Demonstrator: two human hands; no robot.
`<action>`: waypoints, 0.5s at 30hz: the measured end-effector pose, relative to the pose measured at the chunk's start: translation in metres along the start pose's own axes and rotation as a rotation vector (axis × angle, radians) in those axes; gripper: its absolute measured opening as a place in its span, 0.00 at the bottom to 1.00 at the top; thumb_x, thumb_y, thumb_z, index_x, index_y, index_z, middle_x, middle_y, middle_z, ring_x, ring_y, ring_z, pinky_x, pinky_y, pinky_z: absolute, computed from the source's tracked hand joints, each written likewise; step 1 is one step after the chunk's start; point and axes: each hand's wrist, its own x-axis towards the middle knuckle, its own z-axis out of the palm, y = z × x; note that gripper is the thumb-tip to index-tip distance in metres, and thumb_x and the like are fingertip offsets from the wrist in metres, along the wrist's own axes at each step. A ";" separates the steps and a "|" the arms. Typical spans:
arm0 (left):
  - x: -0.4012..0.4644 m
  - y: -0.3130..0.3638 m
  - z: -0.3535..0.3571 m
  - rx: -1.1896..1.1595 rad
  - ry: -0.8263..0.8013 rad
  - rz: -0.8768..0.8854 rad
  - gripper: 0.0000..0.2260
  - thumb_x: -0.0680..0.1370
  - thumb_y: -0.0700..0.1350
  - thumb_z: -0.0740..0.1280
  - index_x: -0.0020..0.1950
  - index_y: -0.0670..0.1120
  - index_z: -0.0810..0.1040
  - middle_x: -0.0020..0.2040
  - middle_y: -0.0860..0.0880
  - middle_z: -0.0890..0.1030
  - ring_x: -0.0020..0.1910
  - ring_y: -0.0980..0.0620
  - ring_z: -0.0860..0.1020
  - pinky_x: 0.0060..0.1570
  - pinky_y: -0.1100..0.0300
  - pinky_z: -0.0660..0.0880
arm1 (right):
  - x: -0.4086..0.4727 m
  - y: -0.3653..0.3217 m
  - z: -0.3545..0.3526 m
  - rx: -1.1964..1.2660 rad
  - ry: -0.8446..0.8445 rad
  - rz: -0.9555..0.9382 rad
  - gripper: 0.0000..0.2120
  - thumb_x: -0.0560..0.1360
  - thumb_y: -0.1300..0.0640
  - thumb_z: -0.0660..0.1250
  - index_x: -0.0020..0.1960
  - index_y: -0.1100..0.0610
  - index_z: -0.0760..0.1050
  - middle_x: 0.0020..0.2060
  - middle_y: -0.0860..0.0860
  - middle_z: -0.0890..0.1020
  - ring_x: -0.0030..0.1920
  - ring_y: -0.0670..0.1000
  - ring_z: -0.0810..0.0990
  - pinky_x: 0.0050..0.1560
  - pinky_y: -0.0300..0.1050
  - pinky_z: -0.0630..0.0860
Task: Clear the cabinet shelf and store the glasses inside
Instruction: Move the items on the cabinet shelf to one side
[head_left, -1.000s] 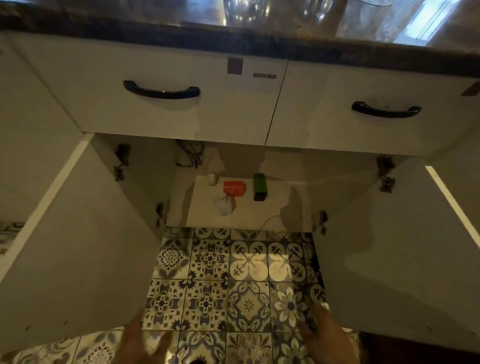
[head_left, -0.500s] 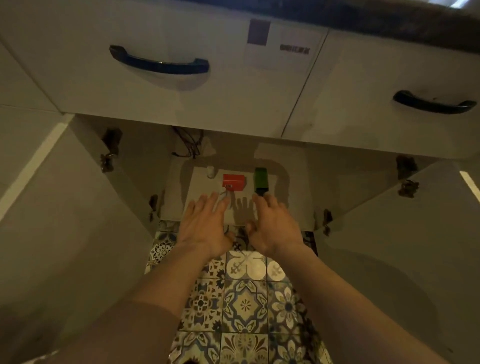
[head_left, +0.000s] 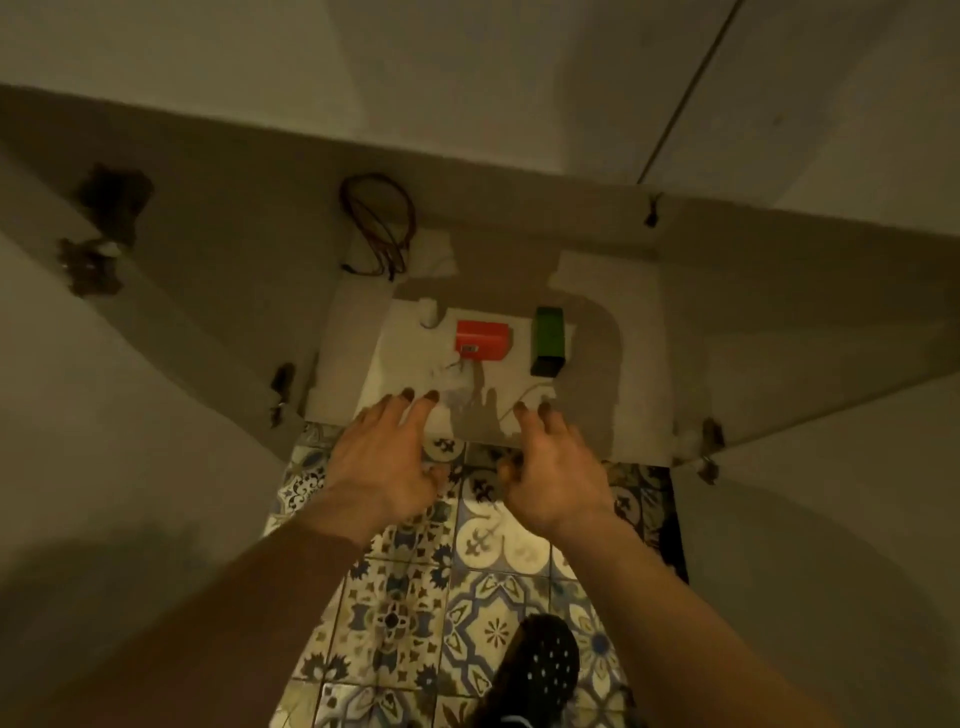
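down at 6 o'clock a dark perforated shoe (head_left: 540, 660) stands on the patterned tile floor (head_left: 395, 613). above it both bare forearms reach toward 12 o'clock between the two open cabinet doors. the left hand (head_left: 382, 462) lies palm down, its grip apart with fingers spread, the fingertips (head_left: 405, 396) over the front edge of the cabinet shelf (head_left: 639, 395). the right hand (head_left: 553, 470) is just beside it toward 3 o'clock, its grip also apart, fingers curled loosely and holding nothing. beyond the fingertips some small pale clutter and a thin wire lie on the shelf; what they are is unclear. farther in sits a red box (head_left: 482, 340), with a green box (head_left: 548, 340) near it toward 3 o'clock and a small white object (head_left: 429, 313) toward 9 o'clock. at the back wall, around 11 o'clock, hangs a coil of dark wire (head_left: 378, 223). no glasses show.
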 end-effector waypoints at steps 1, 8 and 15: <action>0.011 -0.003 0.012 0.000 0.000 -0.017 0.39 0.74 0.63 0.67 0.79 0.55 0.51 0.79 0.48 0.60 0.76 0.46 0.61 0.73 0.50 0.60 | 0.013 0.009 0.011 0.010 -0.018 0.002 0.30 0.79 0.49 0.63 0.78 0.52 0.58 0.73 0.56 0.67 0.71 0.59 0.66 0.67 0.55 0.72; 0.106 -0.042 0.090 -0.021 -0.019 -0.127 0.46 0.70 0.64 0.72 0.80 0.56 0.49 0.78 0.49 0.62 0.73 0.45 0.66 0.68 0.47 0.69 | 0.118 0.087 0.082 0.057 -0.021 0.003 0.32 0.80 0.45 0.61 0.80 0.48 0.53 0.78 0.53 0.60 0.76 0.56 0.61 0.74 0.54 0.64; 0.219 -0.088 0.162 -0.281 -0.029 -0.048 0.54 0.64 0.61 0.79 0.81 0.50 0.51 0.76 0.48 0.61 0.73 0.45 0.65 0.68 0.53 0.66 | 0.241 0.110 0.142 0.016 0.185 -0.067 0.27 0.80 0.47 0.65 0.75 0.52 0.61 0.67 0.53 0.73 0.63 0.54 0.76 0.59 0.53 0.78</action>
